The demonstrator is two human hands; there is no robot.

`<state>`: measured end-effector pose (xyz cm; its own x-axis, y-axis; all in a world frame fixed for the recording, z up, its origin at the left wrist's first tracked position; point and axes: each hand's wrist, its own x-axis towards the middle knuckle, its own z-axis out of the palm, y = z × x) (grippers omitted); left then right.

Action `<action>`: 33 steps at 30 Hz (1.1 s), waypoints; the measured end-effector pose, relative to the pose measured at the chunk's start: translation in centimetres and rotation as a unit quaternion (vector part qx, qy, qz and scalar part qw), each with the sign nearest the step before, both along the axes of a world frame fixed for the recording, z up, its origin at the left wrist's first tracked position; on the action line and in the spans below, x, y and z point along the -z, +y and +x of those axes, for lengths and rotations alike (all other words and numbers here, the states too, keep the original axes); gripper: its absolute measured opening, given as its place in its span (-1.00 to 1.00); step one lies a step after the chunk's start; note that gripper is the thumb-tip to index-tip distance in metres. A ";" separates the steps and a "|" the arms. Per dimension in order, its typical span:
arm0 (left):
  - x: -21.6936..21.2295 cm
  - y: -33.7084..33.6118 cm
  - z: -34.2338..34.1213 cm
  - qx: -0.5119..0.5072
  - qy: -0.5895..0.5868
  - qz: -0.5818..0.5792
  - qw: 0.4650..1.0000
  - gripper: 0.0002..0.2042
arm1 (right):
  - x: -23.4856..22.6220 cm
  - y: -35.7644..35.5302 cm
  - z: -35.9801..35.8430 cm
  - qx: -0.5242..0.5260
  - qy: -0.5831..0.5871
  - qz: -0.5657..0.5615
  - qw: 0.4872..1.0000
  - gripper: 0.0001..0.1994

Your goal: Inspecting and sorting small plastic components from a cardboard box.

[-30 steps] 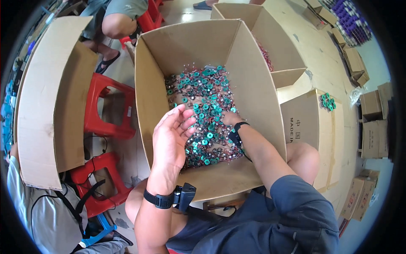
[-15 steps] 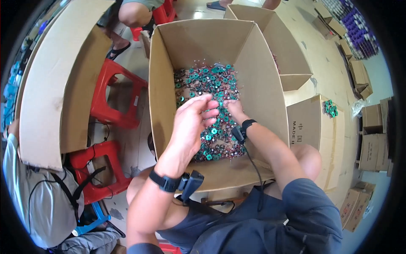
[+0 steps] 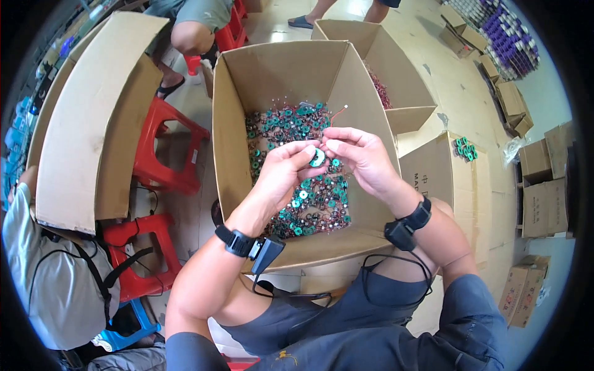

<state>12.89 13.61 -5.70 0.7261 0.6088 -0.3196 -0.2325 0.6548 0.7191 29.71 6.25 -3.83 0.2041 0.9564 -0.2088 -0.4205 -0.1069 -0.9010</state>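
Observation:
My left hand point(image 3: 284, 170) pinches a small round green-and-pale part point(image 3: 317, 158) between thumb and fingers, above the open cardboard box. It looks like a little disc-shaped circuit board or motor piece. My right hand point(image 3: 365, 159) is closed beside it, thumb and fingertips pressed together on the part's thin wires. A red wire point(image 3: 337, 114) with a white plug at its end sticks up above the right fingers. Below both hands lies a loose heap of similar green ring-shaped parts point(image 3: 309, 204) tangled with wires. The cardboard box point(image 3: 291, 68) holding them stands between my knees.
Another open carton point(image 3: 411, 93) with reddish wired parts stands beyond, to the right. Several green parts point(image 3: 464, 148) lie on a closed carton point(image 3: 433, 179). Red stools point(image 3: 164, 145) and a tall cardboard box point(image 3: 86, 123) are at left, near a seated person point(image 3: 55, 278).
My right hand has come up out of the heap to meet the left. A round green part with a wire is now held between them above the box.

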 end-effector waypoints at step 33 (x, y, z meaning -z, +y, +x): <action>0.7 0.9 0.6 0.023 -0.054 0.110 0.992 -0.69 | -1.2 1.3 4.1 -0.056 -0.607 0.275 0.744 -0.93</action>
<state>13.53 14.52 -6.39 0.7779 0.6200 -0.1022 -0.2887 0.4970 0.8183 33.85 7.53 -2.60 -0.1636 0.8540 0.4938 0.7218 0.4448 -0.5302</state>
